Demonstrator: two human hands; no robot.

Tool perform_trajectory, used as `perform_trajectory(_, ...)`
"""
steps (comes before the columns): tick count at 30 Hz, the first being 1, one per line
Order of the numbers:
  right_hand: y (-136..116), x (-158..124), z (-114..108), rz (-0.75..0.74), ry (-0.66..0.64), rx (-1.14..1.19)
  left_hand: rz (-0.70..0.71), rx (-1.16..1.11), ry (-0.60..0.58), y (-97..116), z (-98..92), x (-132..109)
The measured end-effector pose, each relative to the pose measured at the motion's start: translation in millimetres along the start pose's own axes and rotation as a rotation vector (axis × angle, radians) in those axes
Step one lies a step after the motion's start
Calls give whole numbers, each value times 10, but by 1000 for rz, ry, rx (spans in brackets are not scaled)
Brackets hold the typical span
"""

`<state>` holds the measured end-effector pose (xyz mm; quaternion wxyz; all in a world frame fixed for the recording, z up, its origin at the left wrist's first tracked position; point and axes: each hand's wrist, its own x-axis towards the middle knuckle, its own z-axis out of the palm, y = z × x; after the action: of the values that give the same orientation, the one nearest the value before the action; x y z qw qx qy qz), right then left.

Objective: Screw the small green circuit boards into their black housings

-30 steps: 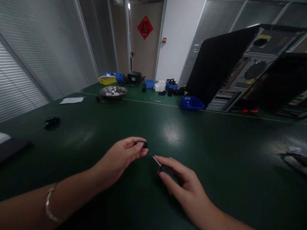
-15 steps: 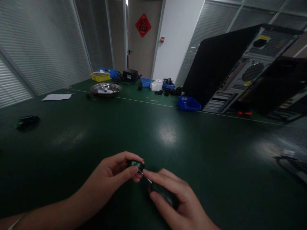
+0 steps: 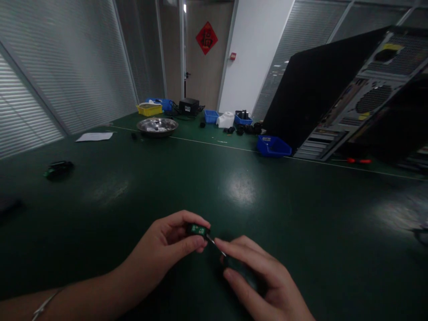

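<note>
Between the thumb and fingers of my left hand (image 3: 179, 238) is a small black part with a green circuit board (image 3: 198, 230) facing up. My right hand (image 3: 259, 272) is closed around the dark handle of a screwdriver (image 3: 216, 245), index finger laid along its thin metal shaft. The shaft's tip meets the right end of the small part; whether it sits in a screw or slot is too small to tell. Both hands are just above the green table, near its front.
A dark part with green edges (image 3: 58, 169) lies at left, near a white paper (image 3: 94, 137). Along the back stand a metal bowl (image 3: 157, 133), a yellow bin (image 3: 149, 109), a blue bin (image 3: 274, 147) and a black computer tower (image 3: 321, 89). A red-handled tool (image 3: 359, 161) lies beneath the tower.
The camera view has shifted, so everything sits further right. The screwdriver tip has moved from the board's lower face near my left thumb to the part's right end. Both grips hold.
</note>
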<state>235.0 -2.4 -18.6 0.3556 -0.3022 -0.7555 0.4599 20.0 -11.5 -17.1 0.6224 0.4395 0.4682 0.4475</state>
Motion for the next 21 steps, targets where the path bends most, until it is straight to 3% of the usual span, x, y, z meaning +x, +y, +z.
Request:
perform_trajectory(12, -6, -1, -9, 46, 2, -36, -17, -63, -48, 21, 6, -24)
perform_trajectory(17, 10, -7, 9, 18, 25, -18, 42, -60, -74, 26, 12, -36)
perform_trajectory(21, 1, -1, 5, 48, 20, -49, 34, -26, -42, 36, 25, -51)
